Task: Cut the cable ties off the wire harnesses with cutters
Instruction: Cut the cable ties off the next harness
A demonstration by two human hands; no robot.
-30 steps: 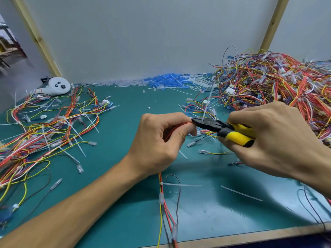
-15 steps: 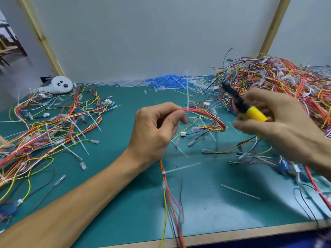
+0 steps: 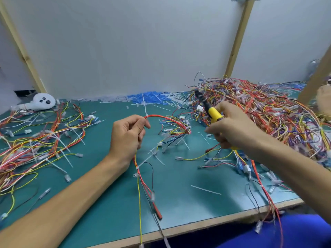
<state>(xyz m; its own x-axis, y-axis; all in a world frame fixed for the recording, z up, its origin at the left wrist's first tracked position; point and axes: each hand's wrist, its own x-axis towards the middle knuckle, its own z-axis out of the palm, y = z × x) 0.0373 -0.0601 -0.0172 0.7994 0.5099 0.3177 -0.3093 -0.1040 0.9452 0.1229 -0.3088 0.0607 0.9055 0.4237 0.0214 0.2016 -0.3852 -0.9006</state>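
My left hand [image 3: 128, 136] pinches a red wire harness [image 3: 168, 119] that arches to the right and also hangs down past the table's front edge. A white cable tie [image 3: 145, 109] stands upright on the harness just beyond my fingertips. My right hand [image 3: 231, 129] grips yellow-handled cutters [image 3: 208, 108], jaws pointing up and to the back left, away from the harness. Another tie [image 3: 143, 161] sits on the harness below my left wrist.
A big heap of tied harnesses [image 3: 265, 113] fills the back right. A spread of loose harnesses [image 3: 35, 140] lies at the left. Cut white and blue ties [image 3: 146, 99] line the back wall. A white controller [image 3: 43, 102] rests at the back left on the green mat [image 3: 179, 203].
My right hand drew the cutters away from the harness, to the right and up, tips now raised. My left hand lifted the harness so the red loop and its tie show.
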